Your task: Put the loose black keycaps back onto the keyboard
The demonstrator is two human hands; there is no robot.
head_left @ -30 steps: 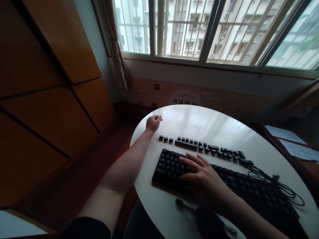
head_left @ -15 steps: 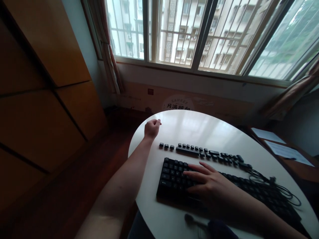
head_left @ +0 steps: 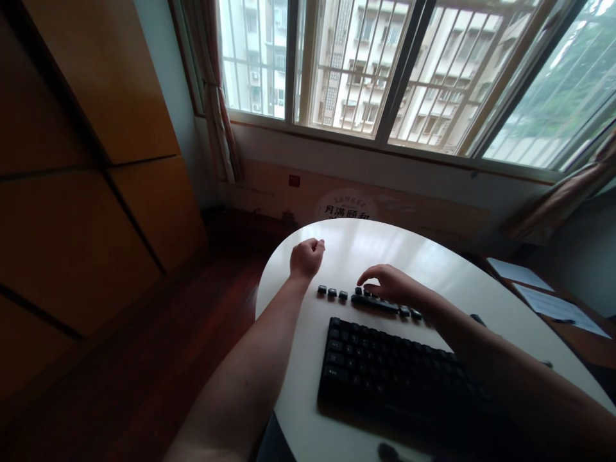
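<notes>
On the far left part of the white round table [head_left: 276, 276], my left hand [head_left: 307, 258] is closed in a fist; whatever it may hold is hidden. My right hand [head_left: 392, 284] hovers over a row of loose black keycaps, thumb and index finger curved and apart. Its index fingertip is just above a small keycap [head_left: 359, 290]; contact cannot be told. Close below lies the long space bar keycap [head_left: 374, 303]. Several keycaps [head_left: 332, 292] sit to the left. Nearer to me is a black keyboard [head_left: 375, 359], partly under my right forearm, which also hides other keycaps.
A dark tool-like object [head_left: 387, 452] lies at the near table edge, cut off by the frame. Papers [head_left: 561, 308] with a pen lie on a brown surface at the right. Wooden cabinets [head_left: 144, 212] stand left, and a barred window [head_left: 356, 70] is ahead.
My right hand has lifted off the keyboard and moved up and away to the row of loose keycaps. The left fist stays closed on the table. The view has shifted slightly.
</notes>
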